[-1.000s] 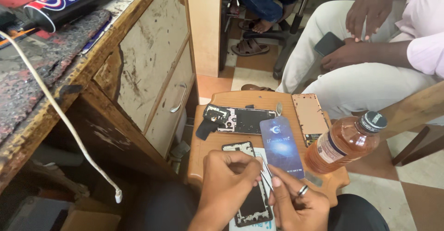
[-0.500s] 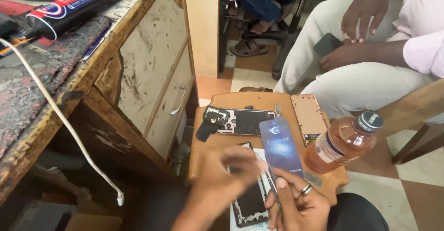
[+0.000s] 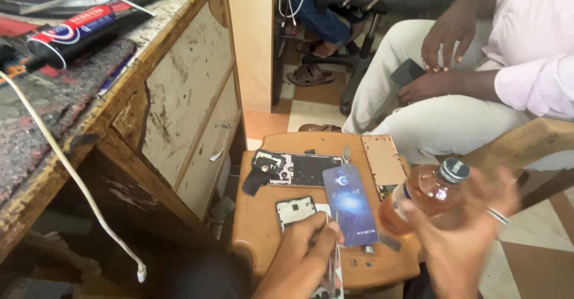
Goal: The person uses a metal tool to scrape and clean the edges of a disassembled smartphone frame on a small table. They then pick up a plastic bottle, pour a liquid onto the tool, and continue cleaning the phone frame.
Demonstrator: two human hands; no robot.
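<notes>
From the head camera: the left hand [image 3: 305,254] pinches thin metal tweezers [image 3: 330,263] at the near edge of the small wooden stool [image 3: 263,215]. The right hand [image 3: 463,239], blurry, seems wrapped around the clear plastic bottle of orange liquid [image 3: 421,194], tilted over the stool's right edge, bottom nearest the tweezers.

Smooth varnished wooden stool [image 3: 263,215], clear glossy plastic bottle [image 3: 418,194] with ridged cap, glossy blue phone back cover [image 3: 350,206], thin shiny metal tweezers [image 3: 330,269], worn chipped wooden desk [image 3: 179,107], matt white cable [image 3: 72,179]

Phone repair shop — dismantled phones [image 3: 299,168], scarred workbench [image 3: 89,89]
</notes>
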